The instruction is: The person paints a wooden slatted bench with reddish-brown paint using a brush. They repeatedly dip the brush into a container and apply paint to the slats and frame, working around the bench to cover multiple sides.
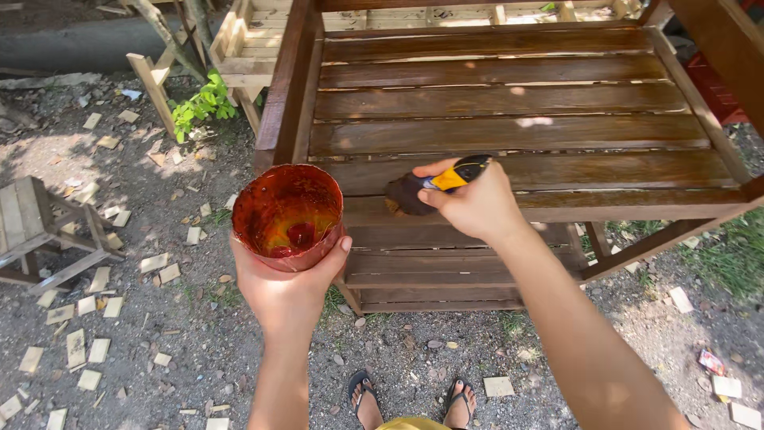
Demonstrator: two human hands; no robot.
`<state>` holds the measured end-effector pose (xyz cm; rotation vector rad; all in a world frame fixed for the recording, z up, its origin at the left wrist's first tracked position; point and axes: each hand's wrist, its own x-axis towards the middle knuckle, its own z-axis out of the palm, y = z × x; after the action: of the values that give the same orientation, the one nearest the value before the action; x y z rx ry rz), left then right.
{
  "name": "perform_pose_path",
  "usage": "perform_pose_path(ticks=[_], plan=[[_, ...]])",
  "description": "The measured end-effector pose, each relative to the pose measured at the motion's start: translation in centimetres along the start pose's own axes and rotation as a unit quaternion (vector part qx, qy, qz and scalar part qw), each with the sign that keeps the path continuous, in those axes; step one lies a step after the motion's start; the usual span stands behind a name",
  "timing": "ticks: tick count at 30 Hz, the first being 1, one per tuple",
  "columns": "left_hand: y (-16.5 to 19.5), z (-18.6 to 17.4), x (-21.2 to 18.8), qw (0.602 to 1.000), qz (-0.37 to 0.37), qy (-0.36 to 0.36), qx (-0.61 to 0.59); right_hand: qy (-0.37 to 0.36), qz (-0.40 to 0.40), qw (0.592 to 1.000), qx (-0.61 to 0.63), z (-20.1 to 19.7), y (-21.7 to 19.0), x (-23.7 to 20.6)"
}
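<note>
Right hand brushes bench — left hand cups pot.

My left hand holds a cut-off round plastic container, translucent and smeared inside with glossy red-brown stain that shines wet in the sun. In my right hand I see a brush with a smooth yellow and black plastic handle and dark, stain-soaked bristles. The slatted wooden bench looks dark brown with a slight sheen, its grain showing through the coat. Behind it, the pale unfinished wooden frame is matt and raw. The small weathered grey wooden stool looks dry and rough. Pale wood offcuts lie matt on coarse, gravelly dirt ground.
</note>
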<state>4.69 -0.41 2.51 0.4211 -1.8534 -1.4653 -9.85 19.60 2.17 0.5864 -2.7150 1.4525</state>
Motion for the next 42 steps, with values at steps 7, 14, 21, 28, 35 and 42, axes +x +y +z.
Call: perform_pose_path(ticks=[7, 14, 21, 28, 35, 42], plan=[[0.9, 5.5, -2.0, 0.995, 0.024, -0.088, 0.031, 0.059, 0.099, 0.993, -0.027, -10.1, 5.8, -5.5], [2.9, 12.5, -4.7, 0.968, -0.036, -0.180, -0.169, 0.133, 0.032, 0.990, -0.032, -19.4, 13.4, -9.2], [4.2, 18.1, -8.3, 0.969, 0.017, -0.218, -0.116, 0.194, 0.079, 0.976, -0.059, -25.6, 18.1, -11.8], [4.6, 22.0, -11.4, 0.965, 0.025, -0.252, -0.063, 0.265, 0.122, 0.941, -0.171, -29.0, 19.2, -14.3], [4.9, 23.2, -11.8, 0.962, 0.025, -0.265, -0.060, 0.309, -0.062, 0.882, -0.351, -27.5, 17.5, -16.7], [5.4, 24.2, -12.4, 0.952, 0.025, -0.285, -0.105, 0.283, -0.109, 0.833, -0.463, -25.9, 18.6, -14.3]])
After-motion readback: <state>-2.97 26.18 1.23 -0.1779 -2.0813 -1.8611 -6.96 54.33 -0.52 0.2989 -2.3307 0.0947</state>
